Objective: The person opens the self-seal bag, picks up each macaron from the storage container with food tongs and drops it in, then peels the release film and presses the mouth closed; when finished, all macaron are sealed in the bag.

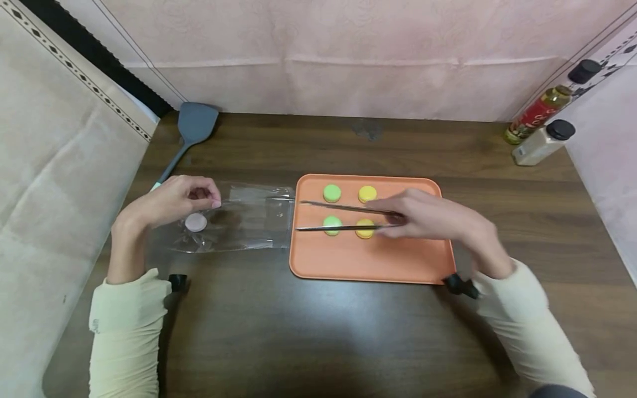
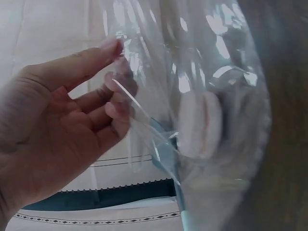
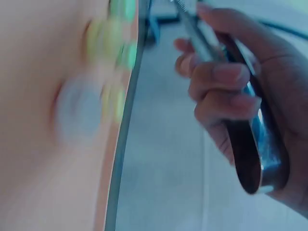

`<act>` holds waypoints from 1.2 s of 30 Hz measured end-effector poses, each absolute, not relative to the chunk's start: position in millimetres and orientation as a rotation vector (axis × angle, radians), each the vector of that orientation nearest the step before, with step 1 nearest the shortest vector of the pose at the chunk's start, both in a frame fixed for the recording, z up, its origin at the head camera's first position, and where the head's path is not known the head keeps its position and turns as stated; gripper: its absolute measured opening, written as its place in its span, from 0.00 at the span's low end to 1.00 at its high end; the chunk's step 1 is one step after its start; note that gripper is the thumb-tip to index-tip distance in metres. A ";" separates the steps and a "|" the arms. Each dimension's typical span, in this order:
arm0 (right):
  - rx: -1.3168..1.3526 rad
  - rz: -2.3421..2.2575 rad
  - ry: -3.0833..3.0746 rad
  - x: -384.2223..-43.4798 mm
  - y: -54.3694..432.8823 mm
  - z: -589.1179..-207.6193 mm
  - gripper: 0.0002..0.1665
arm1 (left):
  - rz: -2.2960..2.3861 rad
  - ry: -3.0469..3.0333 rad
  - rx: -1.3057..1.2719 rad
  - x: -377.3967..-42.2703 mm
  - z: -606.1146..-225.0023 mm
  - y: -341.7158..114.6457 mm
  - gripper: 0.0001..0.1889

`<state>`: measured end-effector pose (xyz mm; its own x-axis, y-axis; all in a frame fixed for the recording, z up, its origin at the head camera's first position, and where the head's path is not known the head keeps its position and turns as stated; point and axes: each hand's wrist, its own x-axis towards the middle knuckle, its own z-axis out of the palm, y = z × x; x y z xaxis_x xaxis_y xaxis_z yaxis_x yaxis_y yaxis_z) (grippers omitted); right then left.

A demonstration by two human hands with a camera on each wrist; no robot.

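My left hand point(image 1: 166, 203) pinches the edge of a clear plastic bag point(image 1: 249, 221) between thumb and fingers. Inside the bag, near that hand, lies a whitish macaron point(image 2: 199, 125). Metal tongs point(image 1: 320, 228) are in my right hand point(image 1: 440, 218), their arms spread apart and pointing left over an orange tray point(image 1: 343, 265). Below them on the tray are green macarons point(image 1: 332, 193) and yellow macarons point(image 1: 367, 193). The right wrist view also has a pale macaron point(image 3: 79, 110) on the tray, which my right hand hides in the head view.
A blue-grey spatula point(image 1: 196, 122) lies at the back left, beyond my left hand. A red-labelled bottle point(image 1: 539, 113) and a black-capped shaker point(image 1: 539, 146) stand at the back right. Pale cloth point(image 1: 348, 83) borders the wooden table point(image 1: 278, 331).
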<state>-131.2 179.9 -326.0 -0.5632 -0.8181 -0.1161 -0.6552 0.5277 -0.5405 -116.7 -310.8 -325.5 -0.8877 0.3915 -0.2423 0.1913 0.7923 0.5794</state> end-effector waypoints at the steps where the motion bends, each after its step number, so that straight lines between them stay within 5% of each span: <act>1: -1.220 -0.651 2.448 -128.0 194.8 -327.0 0.13 | 0.791 2.618 0.446 -117.1 -325.0 -310.1 0.04; 13: -0.663 -0.855 2.471 -115.7 328.4 -351.6 0.28 | 0.808 2.625 0.467 -116.9 -327.0 -311.0 0.03; 36: -0.654 -0.883 2.300 -125.2 346.1 -362.9 0.25 | 0.765 2.627 0.470 -117.1 -332.1 -309.0 0.06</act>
